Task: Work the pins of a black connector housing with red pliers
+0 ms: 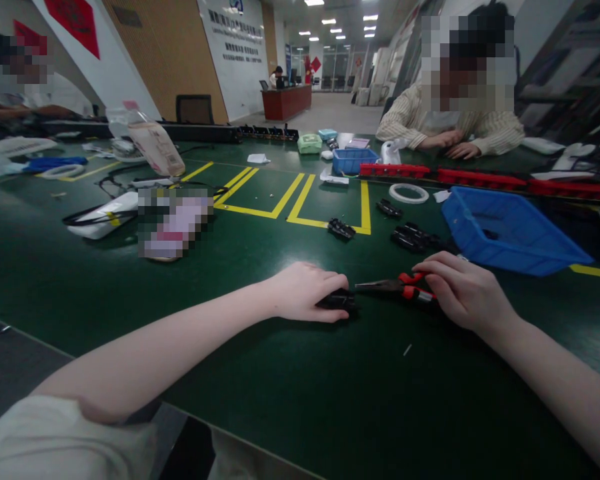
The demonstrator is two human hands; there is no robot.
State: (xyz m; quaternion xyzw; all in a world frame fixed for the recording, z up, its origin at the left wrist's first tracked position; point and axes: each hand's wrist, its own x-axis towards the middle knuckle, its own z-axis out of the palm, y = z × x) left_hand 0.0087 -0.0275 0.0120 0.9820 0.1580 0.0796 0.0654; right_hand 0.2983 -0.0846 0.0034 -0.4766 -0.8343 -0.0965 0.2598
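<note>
My left hand (303, 291) rests on the green table, its fingers curled round a small black plastic part (339, 303) that it presses to the surface. My right hand (463, 288) is closed on the red handles of a pair of needle-nose pliers (387, 286). The plier jaws point left and their tip nearly reaches the black part. Both hands sit near the table's front middle.
More black parts (341, 229) (414, 238) lie beyond the hands. A blue bin (505, 230) stands at the right, a white ring (409, 193) and a smaller blue bin (353, 161) farther back. Yellow tape lines (300, 200) mark the table. A person in a striped shirt (453, 127) sits opposite.
</note>
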